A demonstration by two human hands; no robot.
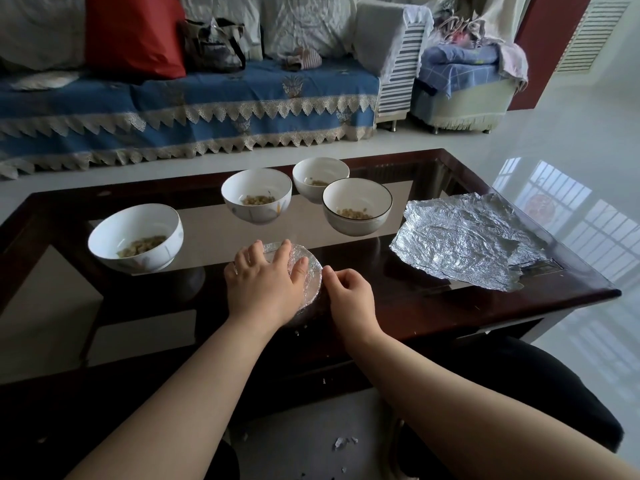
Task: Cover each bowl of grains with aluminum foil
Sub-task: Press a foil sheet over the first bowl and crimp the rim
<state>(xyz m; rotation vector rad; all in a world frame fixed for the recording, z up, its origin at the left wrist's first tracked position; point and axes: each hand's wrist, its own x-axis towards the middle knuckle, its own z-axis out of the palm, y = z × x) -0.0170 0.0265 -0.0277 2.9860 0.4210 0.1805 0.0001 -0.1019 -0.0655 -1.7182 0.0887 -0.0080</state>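
In the head view, the bowl being covered point(304, 282) stands at the near edge of the glass worktop point(450, 299), and a sheet of foil is already over its top. The left hand point(263, 282) lies flat on this foil cover, with the fingers point(282, 252) spread and pressing down. The right hand point(349, 289) is at the right side of the bowl; its fingers are curled and seem to pinch the foil edge against the rim, but the contact itself is partly hidden.

Four open bowls with grains wait further back: the left bowl point(135, 237), the middle bowl point(256, 195), the far bowl point(320, 178) and the dark-rimmed bowl point(356, 206). The spare foil sheets point(464, 240) lie wrinkled at the right side of the worktop, well apart from the hands. Small foil scraps point(343, 441) are on the floor below.

I judge the foil to be very light and thin; it keeps the shape that is pressed into it, but it tears easily. It is best to take a sheet by its edge or corner and fold it under the rim with small pinches. The bowls look ceramic, so heavy enough to stay in place, yet fragile, and they may slide on the glass.
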